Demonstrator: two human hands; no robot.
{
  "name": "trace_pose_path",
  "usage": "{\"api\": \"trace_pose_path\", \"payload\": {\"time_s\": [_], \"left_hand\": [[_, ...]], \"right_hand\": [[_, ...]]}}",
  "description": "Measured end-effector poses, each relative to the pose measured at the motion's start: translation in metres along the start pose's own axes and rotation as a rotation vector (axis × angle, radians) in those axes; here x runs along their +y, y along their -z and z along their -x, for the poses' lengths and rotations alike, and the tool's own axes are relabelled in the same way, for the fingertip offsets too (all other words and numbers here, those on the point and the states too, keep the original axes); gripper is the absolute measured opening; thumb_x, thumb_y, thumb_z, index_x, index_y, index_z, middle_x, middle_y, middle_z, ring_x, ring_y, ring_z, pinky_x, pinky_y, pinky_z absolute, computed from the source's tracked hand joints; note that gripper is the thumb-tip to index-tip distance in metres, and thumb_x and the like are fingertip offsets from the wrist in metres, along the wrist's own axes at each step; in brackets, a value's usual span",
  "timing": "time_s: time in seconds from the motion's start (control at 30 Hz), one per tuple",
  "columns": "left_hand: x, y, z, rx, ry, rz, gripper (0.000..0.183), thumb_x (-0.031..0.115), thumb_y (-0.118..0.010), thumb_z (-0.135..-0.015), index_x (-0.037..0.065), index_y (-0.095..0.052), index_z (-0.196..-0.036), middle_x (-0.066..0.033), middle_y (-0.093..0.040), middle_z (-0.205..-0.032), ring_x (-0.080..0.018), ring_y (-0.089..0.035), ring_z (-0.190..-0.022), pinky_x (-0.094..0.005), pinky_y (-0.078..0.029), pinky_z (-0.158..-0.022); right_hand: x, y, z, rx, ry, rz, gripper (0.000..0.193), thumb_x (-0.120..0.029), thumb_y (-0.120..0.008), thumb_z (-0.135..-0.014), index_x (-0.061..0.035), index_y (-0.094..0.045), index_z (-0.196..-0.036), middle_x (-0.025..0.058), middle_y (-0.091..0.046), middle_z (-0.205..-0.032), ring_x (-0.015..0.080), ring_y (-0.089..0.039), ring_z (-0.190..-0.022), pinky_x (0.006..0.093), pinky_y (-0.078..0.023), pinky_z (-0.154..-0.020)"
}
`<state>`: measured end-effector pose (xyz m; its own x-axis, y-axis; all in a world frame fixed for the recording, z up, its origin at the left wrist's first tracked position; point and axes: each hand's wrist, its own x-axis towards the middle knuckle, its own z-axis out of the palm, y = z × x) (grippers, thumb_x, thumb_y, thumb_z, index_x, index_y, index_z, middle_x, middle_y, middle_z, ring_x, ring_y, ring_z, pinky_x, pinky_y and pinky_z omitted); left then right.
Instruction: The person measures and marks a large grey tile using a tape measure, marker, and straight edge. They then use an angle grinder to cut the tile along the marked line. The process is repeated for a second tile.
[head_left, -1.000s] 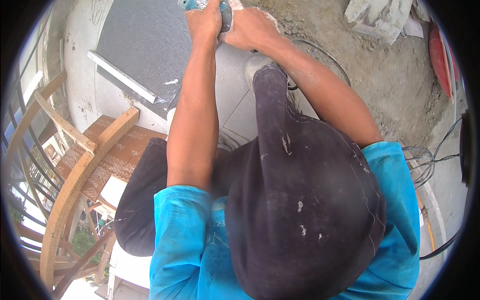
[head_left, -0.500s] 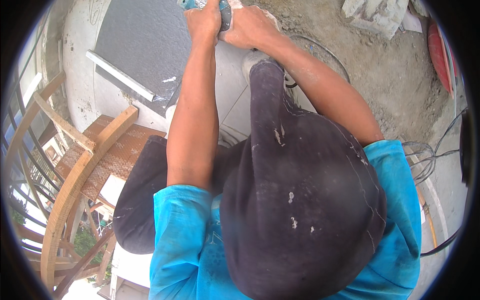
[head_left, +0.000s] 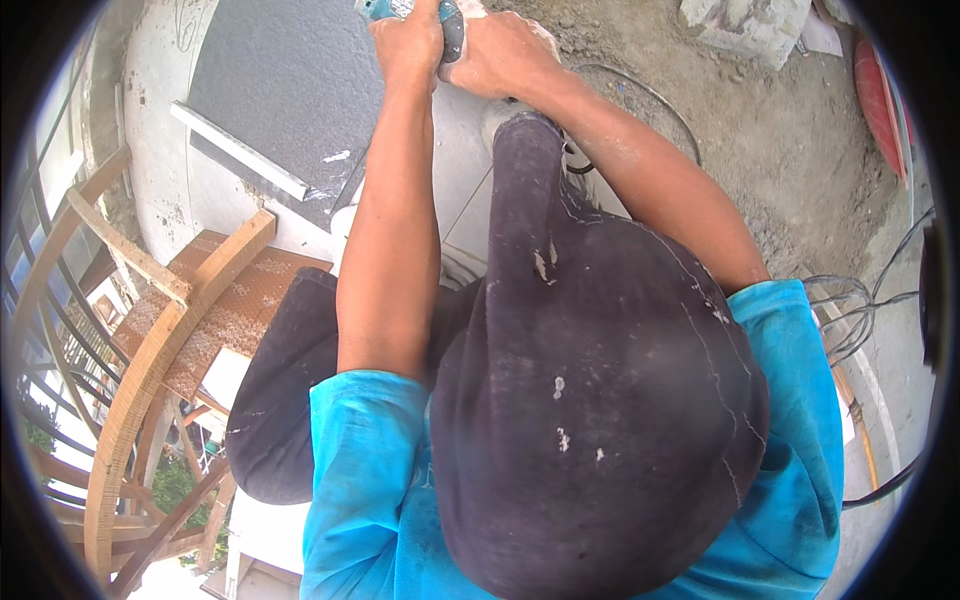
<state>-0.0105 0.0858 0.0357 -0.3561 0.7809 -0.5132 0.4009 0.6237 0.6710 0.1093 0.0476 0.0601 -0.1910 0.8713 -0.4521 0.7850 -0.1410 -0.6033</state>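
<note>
At the top of the view, a teal and dark grey hand-held power tool (head_left: 455, 35) is gripped between both hands. Its working end is cut off by the upper edge, so its exact kind is unclear. My left hand (head_left: 408, 45) wraps the tool from the left. On the other side, my right hand (head_left: 503, 55), dusted white, closes round it. Left of the hands lies a large dark grey textured slab (head_left: 280, 80) on pale floor tiles (head_left: 155, 190). A white straight strip (head_left: 240, 150) rests across the slab's near edge.
A curved wooden frame (head_left: 150, 370) and a brown patterned board (head_left: 235, 290) stand at the left. Sandy rubble (head_left: 730, 140) and a broken concrete block (head_left: 745, 25) lie to the right. A dark cable (head_left: 665, 105) loops beside my right forearm; more coiled cable (head_left: 850, 310) lies farther right.
My raised knee has shifted slightly left. Both hands keep their grip on the tool in nearly the same place.
</note>
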Motion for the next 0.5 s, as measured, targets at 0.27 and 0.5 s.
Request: {"api": "trace_pose_path", "payload": {"time_s": [0.27, 0.5], "left_hand": [[-0.004, -0.002, 0.005, 0.019, -0.046, 0.036, 0.060, 0.049, -0.068, -0.083, -0.012, -0.071, -0.086, -0.0197, -0.068, -0.075, -0.0241, -0.064, -0.064, -0.0409, -0.048, -0.057], [-0.001, -0.004, 0.010, 0.003, 0.013, 0.037, 0.058, 0.048, -0.070, -0.082, -0.010, -0.071, -0.087, -0.0177, -0.068, -0.075, -0.0241, -0.064, -0.063, -0.0406, -0.047, -0.056]], "right_hand": [[-0.005, 0.005, 0.009, 0.053, -0.019, 0.006, 0.072, -0.034, -0.075, -0.071, 0.0076, -0.058, -0.127, 0.0247, -0.072, -0.081, 0.0401, -0.072, -0.077, 0.0501, -0.058, -0.073], [-0.007, 0.009, 0.014, 0.011, -0.072, 0.000, 0.080, -0.032, -0.075, -0.071, 0.0079, -0.051, -0.136, 0.0248, -0.072, -0.082, 0.0397, -0.072, -0.079, 0.0503, -0.059, -0.073]]}}
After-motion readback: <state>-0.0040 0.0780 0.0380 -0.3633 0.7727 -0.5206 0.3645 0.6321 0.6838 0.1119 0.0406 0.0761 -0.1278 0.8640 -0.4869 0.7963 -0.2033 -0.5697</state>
